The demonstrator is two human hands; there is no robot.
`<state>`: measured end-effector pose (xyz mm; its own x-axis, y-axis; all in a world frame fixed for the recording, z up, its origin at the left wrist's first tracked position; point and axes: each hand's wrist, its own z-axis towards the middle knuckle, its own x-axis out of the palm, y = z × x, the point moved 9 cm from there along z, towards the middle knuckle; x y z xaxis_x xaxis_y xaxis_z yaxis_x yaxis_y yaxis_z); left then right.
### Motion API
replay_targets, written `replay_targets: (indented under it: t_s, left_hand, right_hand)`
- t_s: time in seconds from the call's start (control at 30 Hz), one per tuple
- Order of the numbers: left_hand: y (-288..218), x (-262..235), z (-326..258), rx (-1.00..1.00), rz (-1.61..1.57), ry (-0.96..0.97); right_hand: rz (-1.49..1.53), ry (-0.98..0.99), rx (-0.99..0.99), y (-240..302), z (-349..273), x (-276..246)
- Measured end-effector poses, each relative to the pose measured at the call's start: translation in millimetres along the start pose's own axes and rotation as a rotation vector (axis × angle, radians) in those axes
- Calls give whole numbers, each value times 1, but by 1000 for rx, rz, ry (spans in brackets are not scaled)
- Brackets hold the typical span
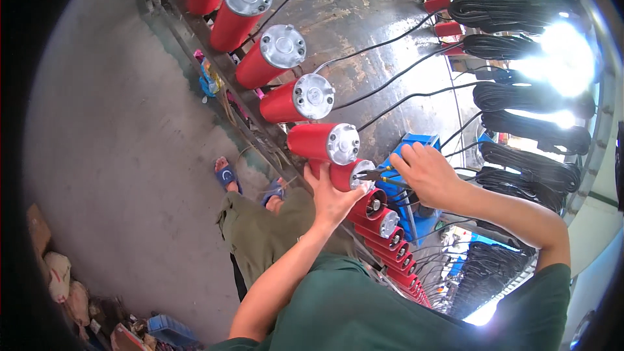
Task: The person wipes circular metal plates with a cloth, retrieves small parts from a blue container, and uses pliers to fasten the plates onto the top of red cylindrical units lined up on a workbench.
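We've got our left hand (330, 200) curled part-open around a red cylinder (340, 178), thumb by its silver end cap (363, 165). Our right hand (424, 172) is closed on pliers (370, 174), tips at that cap; can't tell contact. Cylinder sits in the row, between neighbouring red cylinders (276, 104).

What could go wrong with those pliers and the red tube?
The pliers might slip off the silver end cap and pinch the left hand, since its thumb is close by. A sudden jerk by the right hand could also bump the neighbouring red cylinder, which sits very near.
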<state>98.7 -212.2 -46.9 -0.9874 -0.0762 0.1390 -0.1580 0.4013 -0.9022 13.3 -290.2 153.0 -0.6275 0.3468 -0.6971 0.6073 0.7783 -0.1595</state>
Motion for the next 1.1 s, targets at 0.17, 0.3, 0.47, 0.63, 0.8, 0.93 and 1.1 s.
replay_targets:
  t_s: [0.17,0.3,0.47,0.63,0.8,0.93,1.1]
  left_hand:
    - [2,0,-1,5,-13,-24]
    - [2,-2,1,-11,-21,-54]
    - [1,-1,0,-46,-43,-47]
    - [-1,-4,-2,-25,-26,-60]
    - [0,-3,-1,-51,-11,-43]
    - [0,-3,-1,-46,19,-50]
    - [2,-3,-1,-35,-21,-65]
  right_hand:
    - [-131,-36,-100,8,11,-21]
    - [866,627,128,28,-4,6]
    - [366,615,178,31,-2,-7]
    - [797,677,281,34,-4,9]
    - [1320,755,291,50,-5,12]
    - [1507,802,491,49,-12,15]
    - [2060,879,877,72,-28,34]
